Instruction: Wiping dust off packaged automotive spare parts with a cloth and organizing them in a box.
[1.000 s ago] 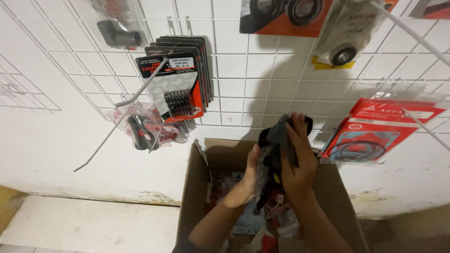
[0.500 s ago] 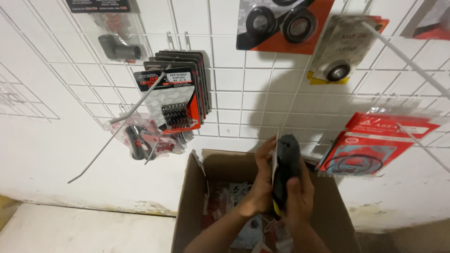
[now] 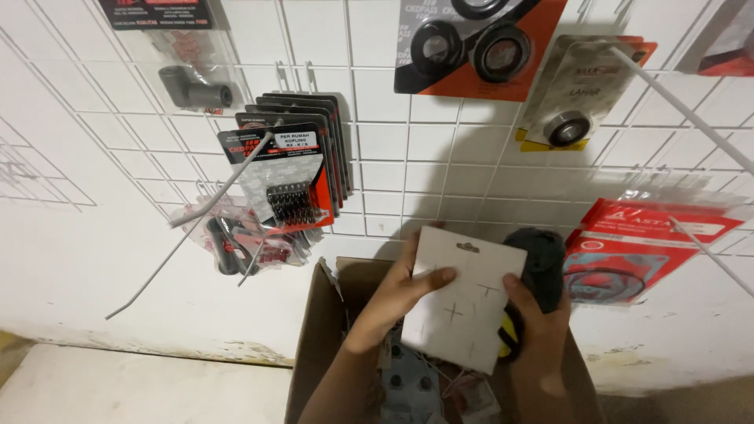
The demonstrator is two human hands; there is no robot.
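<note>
Both my hands hold one carded package above an open cardboard box point(image 3: 314, 345). Its plain white backing card point(image 3: 463, 302) faces me, tilted a little. My left hand point(image 3: 397, 294) grips the card's left edge, thumb across its face. My right hand point(image 3: 538, 330) holds the right side, where a black rounded part point(image 3: 542, 263) and a bit of yellow stick out from behind the card. The card's front is hidden.
A white wire grid point(image 3: 400, 180) covers the wall with long bare hooks point(image 3: 683, 110). Hanging on it are red and black spring packs point(image 3: 287, 169), an orange bearing card point(image 3: 479, 47), a single-bearing pack point(image 3: 569, 94) and a red gasket pack point(image 3: 644, 247). The box holds more packets.
The package has turned in my hands: its dark edge faced me before, now the white back of the card does. The view has tilted slightly upward on the wall.
</note>
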